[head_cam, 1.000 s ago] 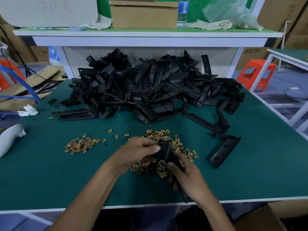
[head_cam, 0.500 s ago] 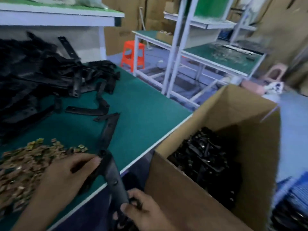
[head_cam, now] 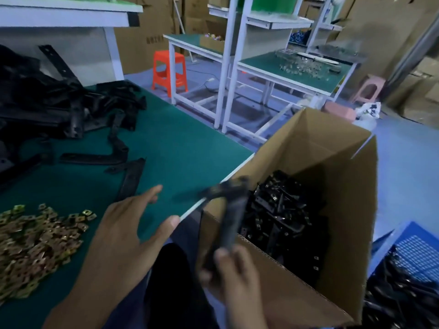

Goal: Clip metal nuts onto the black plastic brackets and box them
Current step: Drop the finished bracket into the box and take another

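My right hand point(head_cam: 234, 276) grips the lower end of a black plastic bracket point(head_cam: 231, 210), blurred, over the near rim of an open cardboard box point(head_cam: 344, 186). Inside the box lie several black brackets point(head_cam: 282, 210) with metal nuts clipped on. My left hand point(head_cam: 126, 233) hovers over the green table point(head_cam: 180, 148) with fingers spread, holding nothing. A heap of brass-coloured metal nuts point(head_cam: 35, 243) lies at the left. A pile of black brackets point(head_cam: 47, 96) fills the far left of the table.
Two loose brackets point(head_cam: 133, 176) lie between the pile and my left hand. A blue crate point(head_cam: 413, 260) with dark parts stands right of the box. An orange stool point(head_cam: 169, 72) and white-framed benches point(head_cam: 285, 67) stand beyond the table.
The view has swung right from the table to the box. My left hand has let go of the bracket and spread its fingers. My right hand has carried the bracket over the box's rim.
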